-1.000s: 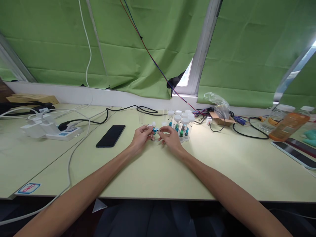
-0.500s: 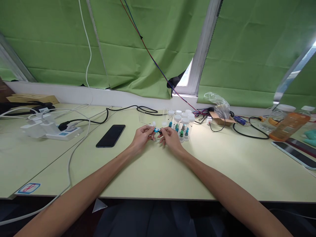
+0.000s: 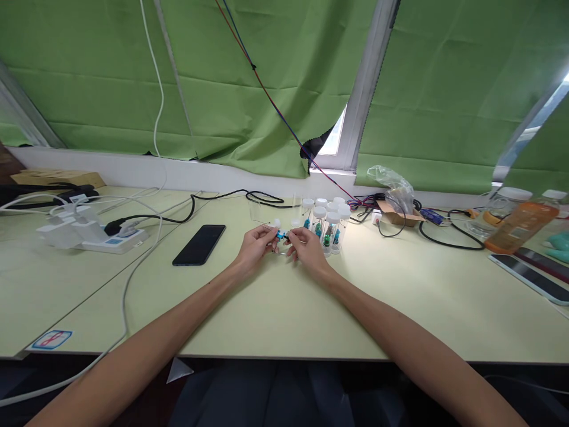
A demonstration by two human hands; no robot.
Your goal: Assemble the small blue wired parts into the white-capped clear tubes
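Observation:
Between the fingertips of my left hand and my right hand is a small blue part with a dark end. My left fingers pinch its blue side, and my right fingers pinch the dark side. What exactly it is, I cannot make out at this size. A thin wire-like piece shows just under the fingertips. Right beside my right hand stands a cluster of clear vials with white caps, several holding blue or green parts. Behind my hands are an uncapped clear tube and a loose white cap.
A black phone lies left of my hands. Farther left is a white power strip with plugs and cables. At the right are an open cardboard box with a plastic bag, an orange bottle and a white-edged phone.
Hardly anything differs. Both hands stay in place around the small blue part, with only a slight shift of the fingers.

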